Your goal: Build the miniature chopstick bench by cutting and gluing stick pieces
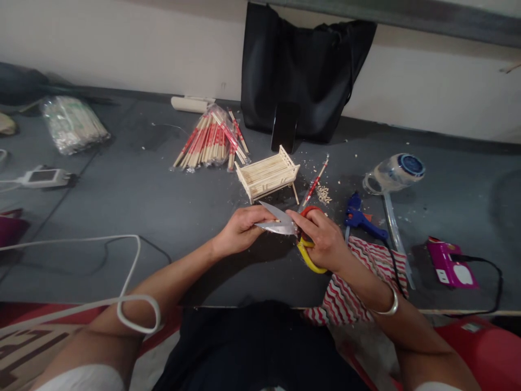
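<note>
My right hand (325, 239) grips scissors (280, 227) with a red and a yellow handle loop, their blades spread apart and pointing left. My left hand (244, 225) is closed in a pinch at the blades; the pale tip of a thin wooden stick (277, 220) shows between them, the rest hidden by the fingers. Just beyond the hands stands a miniature bed-like frame (266, 175) built of wooden sticks. To its right lie a red-wrapped pair of chopsticks (315, 183) and a small heap of cut wood bits (323, 194).
Wrapped chopsticks (209, 140) lie behind the frame, near a phone (284, 127) leaning on a black bag (301, 70). On the right are a jar (393, 174), a blue glue gun (362, 218), a striped cloth (374, 255) and a purple power box (450, 263). A white cable (136, 260) crosses the left.
</note>
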`<state>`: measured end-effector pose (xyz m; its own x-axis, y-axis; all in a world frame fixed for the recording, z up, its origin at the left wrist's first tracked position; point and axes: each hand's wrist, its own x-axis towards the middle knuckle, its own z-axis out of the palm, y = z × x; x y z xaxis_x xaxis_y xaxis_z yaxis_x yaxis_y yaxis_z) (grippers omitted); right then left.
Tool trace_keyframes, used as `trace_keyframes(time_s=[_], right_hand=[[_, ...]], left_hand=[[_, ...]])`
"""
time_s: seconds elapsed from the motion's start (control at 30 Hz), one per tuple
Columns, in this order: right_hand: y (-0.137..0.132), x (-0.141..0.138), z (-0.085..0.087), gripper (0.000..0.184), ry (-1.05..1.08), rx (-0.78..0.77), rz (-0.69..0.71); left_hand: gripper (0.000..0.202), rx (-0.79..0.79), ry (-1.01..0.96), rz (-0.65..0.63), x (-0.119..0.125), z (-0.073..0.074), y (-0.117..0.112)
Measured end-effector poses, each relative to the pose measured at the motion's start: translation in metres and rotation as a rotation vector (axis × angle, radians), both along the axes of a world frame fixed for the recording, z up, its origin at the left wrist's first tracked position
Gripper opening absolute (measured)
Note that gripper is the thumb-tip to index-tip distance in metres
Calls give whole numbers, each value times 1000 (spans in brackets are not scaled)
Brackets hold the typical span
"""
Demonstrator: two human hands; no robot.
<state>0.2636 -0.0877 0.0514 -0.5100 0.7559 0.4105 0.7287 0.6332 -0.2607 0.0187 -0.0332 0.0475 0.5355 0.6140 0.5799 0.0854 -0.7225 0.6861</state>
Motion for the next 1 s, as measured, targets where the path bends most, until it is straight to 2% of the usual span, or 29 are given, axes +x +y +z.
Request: trace_keyframes(time_s=[0.33,0.53,0.7,0.8,0.9,1.0], right_hand=[[-3,2,2,71,-54,-53,7],[-2,0,-1,60,-50,37,14],[-2,2,-6,64,-98,37,-18],[-2,5,-9,67,-141,18,-41],[-1,6,-10,62,-96,57,-52],[1,5,-9,58,34,61,-110]], left_hand=[[34,9,21,12,1,3,0],[39,-19,23,19,-1,0,0],[34,-9,-15,-1,-2,-4,2],[39,7,-57,-15,-1,-3,2],[44,-55,-56,-9,1,1,0],[41,-201,-81,11,2,5,-2]])
